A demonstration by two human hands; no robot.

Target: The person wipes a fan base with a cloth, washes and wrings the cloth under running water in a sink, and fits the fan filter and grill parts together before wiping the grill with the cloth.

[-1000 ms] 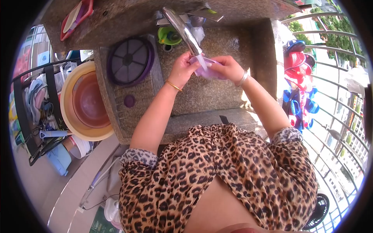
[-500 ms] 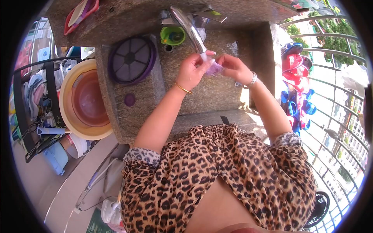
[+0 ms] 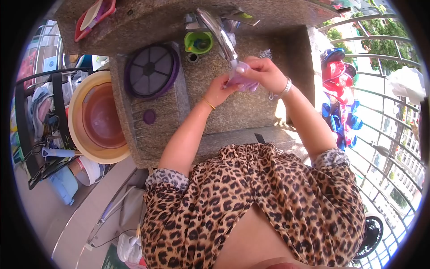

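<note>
Head view: a granite sink (image 3: 251, 112) is seen at the picture's centre, set into a speckled stone counter (image 3: 148, 20). At 9 o'clock from the sink a round basin (image 3: 96, 117) with a cream rim is placed below the counter, beside a dark rack (image 3: 42, 130) filled with small items. On the ribbed ledge at 10 o'clock a purple sieve lid (image 3: 151, 70) is laid flat, with a small purple knob (image 3: 149, 116) just below it. At 3 o'clock, outside the sink wall, red and blue sandals (image 3: 341, 85) are hung by a metal railing (image 3: 389, 134). A chrome tap (image 3: 218, 33) is angled from 12 o'clock down over the sink, and a green cup (image 3: 199, 42) is lodged just left of it, above the drain hole (image 3: 193, 57).

Under the spout a small lilac piece (image 3: 239, 82) is held between both hands, right in the water stream. The left hand (image 3: 220, 89) is closed under it, fingers pinched on its lower edge; a gold bangle is worn at the wrist. The right hand (image 3: 264, 71) is curled over the top of it, fingers pressed together on its upper side, a silver bracelet at the wrist. What the piece is cannot be told.
</note>
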